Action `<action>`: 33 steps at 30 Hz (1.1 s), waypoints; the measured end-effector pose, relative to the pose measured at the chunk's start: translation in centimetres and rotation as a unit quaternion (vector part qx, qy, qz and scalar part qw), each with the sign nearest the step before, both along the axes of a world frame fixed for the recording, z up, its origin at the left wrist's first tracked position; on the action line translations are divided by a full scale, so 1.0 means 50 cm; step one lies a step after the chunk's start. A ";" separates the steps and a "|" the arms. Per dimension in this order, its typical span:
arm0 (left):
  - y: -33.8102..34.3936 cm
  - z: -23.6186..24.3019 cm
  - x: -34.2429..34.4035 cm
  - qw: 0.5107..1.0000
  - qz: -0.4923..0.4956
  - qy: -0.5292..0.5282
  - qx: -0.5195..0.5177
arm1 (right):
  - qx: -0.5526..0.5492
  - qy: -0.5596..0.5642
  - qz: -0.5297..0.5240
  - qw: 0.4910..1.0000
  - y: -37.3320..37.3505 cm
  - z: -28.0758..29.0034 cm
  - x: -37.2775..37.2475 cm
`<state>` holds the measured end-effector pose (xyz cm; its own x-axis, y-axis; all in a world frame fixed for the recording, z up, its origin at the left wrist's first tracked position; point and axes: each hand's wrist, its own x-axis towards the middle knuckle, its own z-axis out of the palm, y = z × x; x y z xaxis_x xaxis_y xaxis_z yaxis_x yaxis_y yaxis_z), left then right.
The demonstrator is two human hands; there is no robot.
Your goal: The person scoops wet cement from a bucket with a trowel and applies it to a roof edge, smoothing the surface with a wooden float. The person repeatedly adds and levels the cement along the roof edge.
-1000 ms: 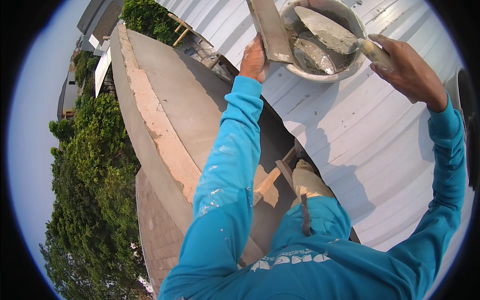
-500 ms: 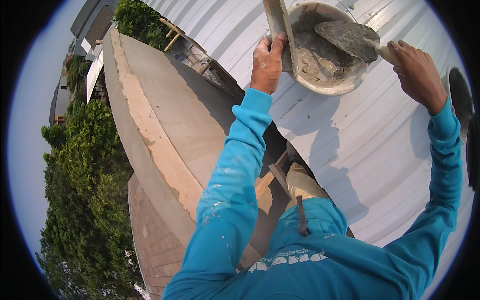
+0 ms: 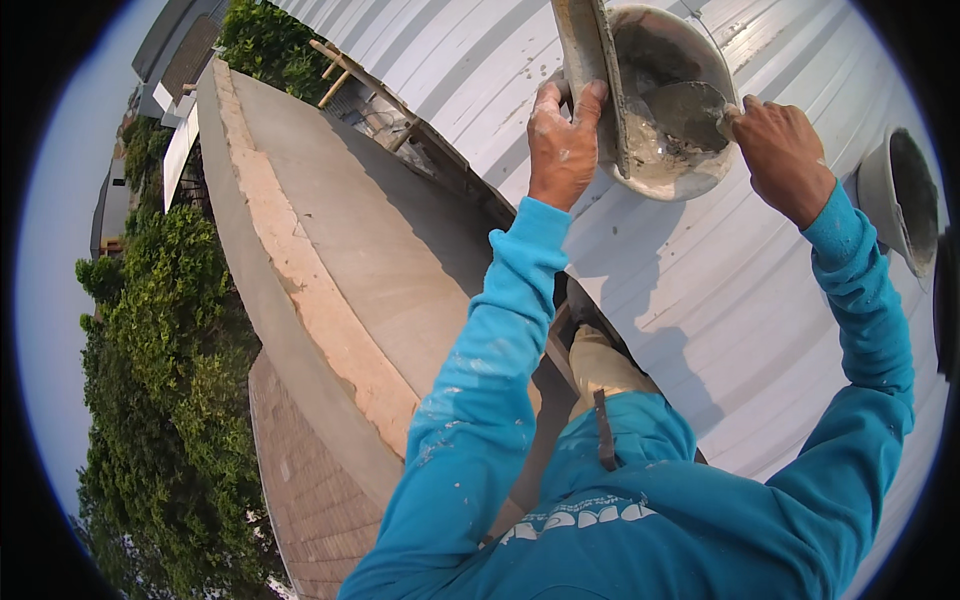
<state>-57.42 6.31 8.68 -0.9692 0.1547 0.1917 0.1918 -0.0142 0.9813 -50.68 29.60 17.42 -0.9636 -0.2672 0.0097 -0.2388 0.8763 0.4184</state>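
My left hand [image 3: 563, 140] is closed on a long grey, mortar-smeared board [image 3: 592, 55], held upright along the left rim of a whitish bucket [image 3: 722, 75] of wet grey mortar [image 3: 662, 145]. My right hand [image 3: 780, 150] grips the handle of a trowel [image 3: 680, 110], whose blade is down inside the bucket, in or just over the mortar; how deep it sits I cannot tell. The bucket is on a white corrugated metal roof [image 3: 680, 290]. Both my forearms are in blue, plaster-flecked sleeves.
A second bucket [image 3: 880, 195] is at the right. A rendered concrete parapet [image 3: 330, 280] with a rough pale edge runs left of a dark gap where my leg [image 3: 605, 370] is. Bamboo poles [image 3: 335, 80] lie upper left. Tiled roof [image 3: 300, 460] and trees [image 3: 150, 380] lie beyond.
My left hand and the board have moved rightward over the bucket. My right hand has shifted left, bringing the trowel lower into the bucket. More of the second bucket shows at the right.
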 end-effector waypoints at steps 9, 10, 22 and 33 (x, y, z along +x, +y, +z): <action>-0.002 -0.002 0.014 1.000 0.002 0.014 0.021 | -0.248 -0.079 -0.071 0.963 0.034 -0.035 0.061; -0.007 -0.008 0.012 1.000 0.001 0.015 0.023 | -0.281 -0.069 -0.078 0.954 0.047 -0.047 0.072; -0.074 -0.071 -0.066 0.980 -0.008 -0.120 0.157 | -0.481 -0.070 -0.106 0.867 0.046 -0.040 0.067; -0.118 -0.079 -0.029 0.915 -0.014 -0.194 0.352 | -0.503 -0.104 -0.097 0.852 0.016 -0.007 0.058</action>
<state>-58.87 0.41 4.75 -0.9829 0.1515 -0.1049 -0.1800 -0.6690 0.7211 -47.78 30.40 17.08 -0.9975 -0.0598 -0.0370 -0.0255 0.7978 -0.6023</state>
